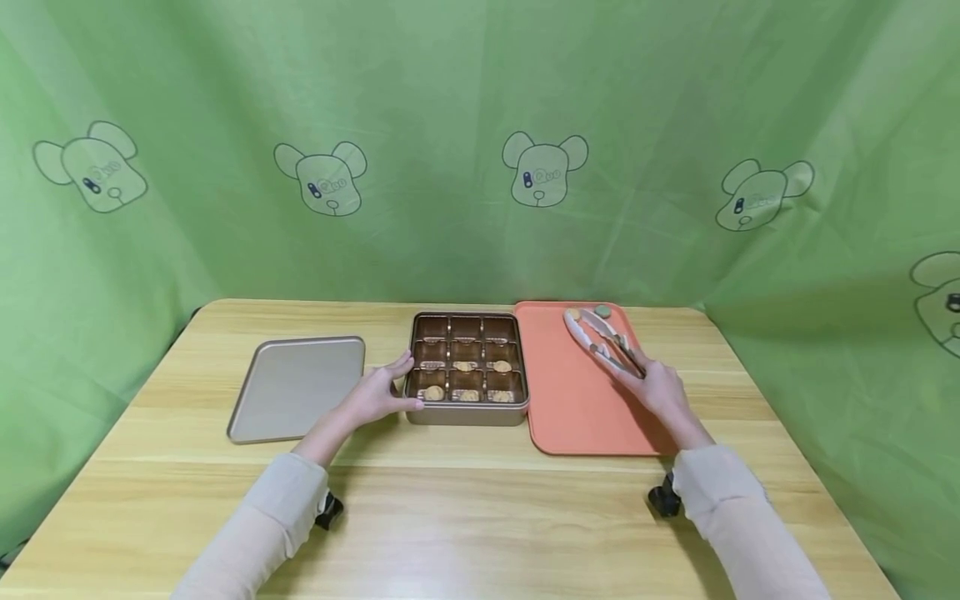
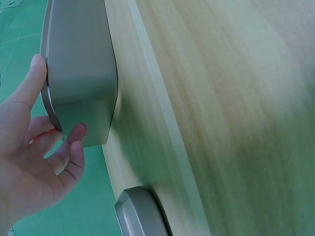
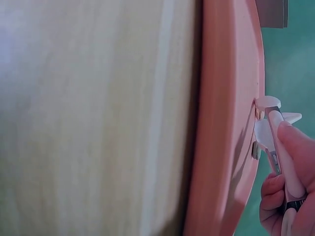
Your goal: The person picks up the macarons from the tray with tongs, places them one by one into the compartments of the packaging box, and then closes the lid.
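Observation:
My left hand [image 1: 377, 393] holds the front left corner of a square bronze brownie pan [image 1: 468, 414], thumb at its front rim and fingers along its left side. The pan is divided into several compartments; some in the front and middle rows hold small round tan cookies [image 1: 502, 366]. In my right hand [image 1: 658, 387] is a pair of tongs [image 1: 579, 335] with white tips, gripped by the handles. The tong arms stand apart near the back of a coral tray [image 1: 558, 417]. A beige round cookie [image 1: 574, 313] lies at the tips, with a green round piece [image 1: 602, 311] close beside them.
A flat bronze lid [image 1: 300, 387] lies on the wooden table [image 1: 480, 517], left of the pan. The coral tray sits directly against the pan's right side. A green curtain [image 1: 435, 250] with bear drawings surrounds the table's back and sides.

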Tool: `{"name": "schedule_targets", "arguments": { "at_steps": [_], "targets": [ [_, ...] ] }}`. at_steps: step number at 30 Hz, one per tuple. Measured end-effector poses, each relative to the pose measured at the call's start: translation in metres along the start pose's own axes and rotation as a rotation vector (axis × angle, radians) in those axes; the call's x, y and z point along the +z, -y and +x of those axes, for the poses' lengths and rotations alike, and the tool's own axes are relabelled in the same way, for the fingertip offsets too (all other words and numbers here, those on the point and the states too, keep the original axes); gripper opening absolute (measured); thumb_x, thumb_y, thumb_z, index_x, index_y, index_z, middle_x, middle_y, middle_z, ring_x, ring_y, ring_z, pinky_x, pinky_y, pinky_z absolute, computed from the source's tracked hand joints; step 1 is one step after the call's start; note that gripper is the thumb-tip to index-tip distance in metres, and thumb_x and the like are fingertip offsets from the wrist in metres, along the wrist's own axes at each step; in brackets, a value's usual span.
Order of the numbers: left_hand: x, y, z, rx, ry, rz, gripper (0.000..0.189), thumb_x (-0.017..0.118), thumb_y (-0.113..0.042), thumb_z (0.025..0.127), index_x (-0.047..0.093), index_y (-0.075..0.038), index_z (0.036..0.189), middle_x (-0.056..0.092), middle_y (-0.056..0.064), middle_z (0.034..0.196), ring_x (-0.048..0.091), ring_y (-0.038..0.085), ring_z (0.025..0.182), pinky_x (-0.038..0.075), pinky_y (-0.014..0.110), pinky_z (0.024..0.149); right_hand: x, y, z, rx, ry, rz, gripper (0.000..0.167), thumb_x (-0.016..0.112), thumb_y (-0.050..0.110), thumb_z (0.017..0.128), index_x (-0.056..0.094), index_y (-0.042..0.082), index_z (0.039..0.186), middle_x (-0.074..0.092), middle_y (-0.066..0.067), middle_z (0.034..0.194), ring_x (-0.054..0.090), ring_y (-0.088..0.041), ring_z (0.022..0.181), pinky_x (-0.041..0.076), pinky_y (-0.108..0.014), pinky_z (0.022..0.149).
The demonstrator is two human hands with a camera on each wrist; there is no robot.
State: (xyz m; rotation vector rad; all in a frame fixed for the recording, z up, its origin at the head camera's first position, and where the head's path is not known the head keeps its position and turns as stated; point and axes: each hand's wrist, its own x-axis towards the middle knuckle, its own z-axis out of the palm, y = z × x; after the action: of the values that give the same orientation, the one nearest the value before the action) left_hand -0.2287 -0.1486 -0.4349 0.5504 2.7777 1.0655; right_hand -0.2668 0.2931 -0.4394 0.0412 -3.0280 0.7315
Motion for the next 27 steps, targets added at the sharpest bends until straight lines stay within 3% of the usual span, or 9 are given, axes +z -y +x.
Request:
{"name": "schedule_targets", "arguments": {
  "at_steps": [8, 14, 19, 22, 25, 27],
  "targets": [
    [0.000, -0.001, -0.001, -0.006, 0.008, -0.002, 0.086, 0.074, -0.031, 0.072, 0.030, 0.004, 0.138, 0.019, 0.015, 0.148, 0.034, 0.008, 0.039, 0.039, 0.021, 0.041, 0.003, 0.000, -0.005, -0.057, -0.008, 0.027, 0.067, 0.052, 0.044, 0.090, 0.035, 0.001, 0.138, 0.043, -0.041, 0.121, 0.046, -0.054, 0.103, 0.042, -0.053, 0.073],
    [0.000, -0.001, -0.001, -0.007, 0.006, -0.014, 0.087, 0.074, -0.031, 0.072, 0.030, 0.004, 0.138, 0.018, 0.014, 0.149, 0.033, 0.008, 0.040, 0.040, 0.022, 0.042, 0.003, 0.006, -0.008, -0.106, -0.022, 0.090, 0.065, 0.054, 0.041, 0.090, 0.036, 0.001, 0.138, 0.051, -0.038, 0.112, 0.050, -0.036, 0.074, 0.038, -0.034, 0.055],
    [0.000, 0.000, -0.001, -0.002, 0.002, -0.015, 0.086, 0.074, -0.031, 0.072, 0.030, 0.004, 0.138, 0.018, 0.015, 0.149, 0.032, 0.008, 0.039, 0.039, 0.022, 0.041, 0.008, 0.006, -0.008, -0.205, -0.061, 0.156, 0.062, 0.059, 0.036, 0.088, 0.040, 0.001, 0.135, 0.053, -0.031, 0.120, 0.054, -0.039, 0.089, 0.046, -0.043, 0.070],
    [0.000, 0.000, -0.001, -0.002, 0.004, -0.008, 0.086, 0.074, -0.031, 0.072, 0.030, 0.004, 0.138, 0.018, 0.015, 0.149, 0.032, 0.008, 0.039, 0.040, 0.023, 0.043, 0.012, 0.005, -0.008, -0.298, -0.059, 0.228, 0.058, 0.062, 0.029, 0.087, 0.042, 0.002, 0.135, 0.051, -0.027, 0.125, 0.053, -0.037, 0.103, 0.047, -0.029, 0.079],
    [0.000, 0.001, 0.000, 0.002, 0.004, -0.002, 0.086, 0.074, -0.031, 0.073, 0.030, 0.004, 0.138, 0.019, 0.016, 0.148, 0.032, 0.007, 0.039, 0.040, 0.023, 0.043, 0.014, 0.006, -0.008, -0.391, -0.034, 0.283, 0.057, 0.063, 0.022, 0.087, 0.042, 0.002, 0.135, 0.052, -0.024, 0.126, 0.054, -0.030, 0.100, 0.041, -0.014, 0.073],
    [0.000, 0.002, 0.000, -0.001, 0.002, -0.003, 0.086, 0.074, -0.032, 0.072, 0.030, 0.004, 0.138, 0.019, 0.015, 0.149, 0.032, 0.007, 0.039, 0.039, 0.022, 0.042, 0.014, 0.011, -0.008, -0.437, -0.011, 0.295, 0.057, 0.064, 0.020, 0.086, 0.041, 0.003, 0.135, 0.058, -0.023, 0.118, 0.056, -0.026, 0.093, 0.040, -0.013, 0.071]
  ]
}}
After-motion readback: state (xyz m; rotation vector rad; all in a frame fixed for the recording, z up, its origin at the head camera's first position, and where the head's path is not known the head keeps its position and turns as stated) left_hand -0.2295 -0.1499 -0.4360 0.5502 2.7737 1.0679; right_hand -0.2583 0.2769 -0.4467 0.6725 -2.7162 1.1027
